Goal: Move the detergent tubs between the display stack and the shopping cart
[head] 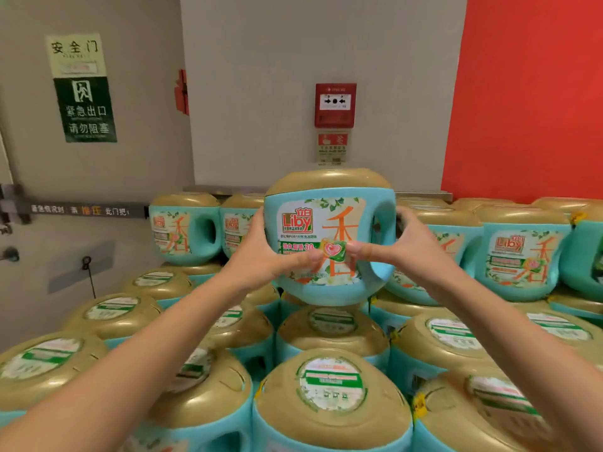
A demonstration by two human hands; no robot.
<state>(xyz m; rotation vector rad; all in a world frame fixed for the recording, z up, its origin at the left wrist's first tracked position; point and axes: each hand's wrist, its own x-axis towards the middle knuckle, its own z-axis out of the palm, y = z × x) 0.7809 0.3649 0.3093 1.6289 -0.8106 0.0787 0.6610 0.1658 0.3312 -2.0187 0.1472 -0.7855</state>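
Two bare forearms reach in from the lower corners of the frame, over a display stack (329, 386) of squat turquoise plastic detergent tubs with domed gold lids and round green-and-white lid labels, packed in stepped rows that fill the lower half of the head view. At centre frame both hands clasp one such turquoise tub (326, 223), its front label facing the camera. The left hand (261, 252) wraps its left side with the thumb laid across the label; the right hand (414, 246) grasps the right side beside the moulded handle hole, thumb also on the label. This tub sits higher than its neighbours in the back row; whether its base touches the lid below cannot be told. Behind are a grey wall with a red fire alarm box (335, 104) at upper centre, a green exit sign (85, 109) at upper left and a red wall panel (522, 93) at right. No shopping cart is in view. Judged step: lifting a tub off the stack or seating it there. The next move likely calls for a level, two-handed carry clear of neighbouring lids.
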